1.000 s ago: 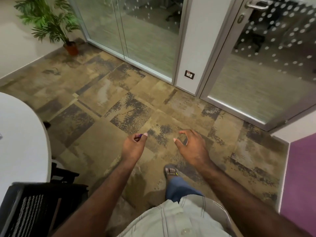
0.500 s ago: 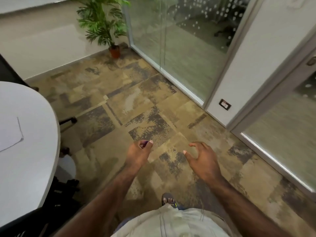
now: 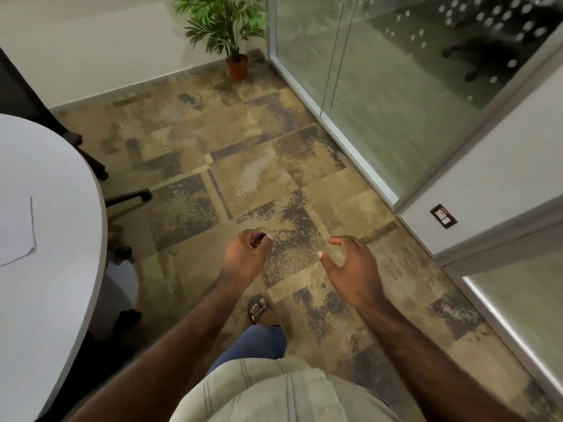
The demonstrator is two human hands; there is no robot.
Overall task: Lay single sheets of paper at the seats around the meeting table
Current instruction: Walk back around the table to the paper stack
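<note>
I am seeing one sheet lying flat on the table, at about nine o'clock from the hands and well apart from them; the frame's left edge is cutting off most of it, so only its right side and one corner are showing. The table itself is running off the left edge too.

The left hand is hanging over the carpet with its fingers curled in and the thumb laid across them, pinching a small purple thing at the fingertips. I cannot tell what that thing is; only a sliver is showing. The right hand is hovering at three o'clock from the left, apart from it, fingers loosely bent and spread, holding nothing and touching nothing.

Below the hands, at six o'clock, a sandalled foot is stepping on the carpet, half covered by a jeans leg and shirt. Dark chair legs are poking out from under the table edge, the seats hidden. At twelve o'clock a potted plant is standing in the corner, beside a glass wall running toward three o'clock; what lies behind the glass is blurred. A wall socket is sitting low at two o'clock.
</note>
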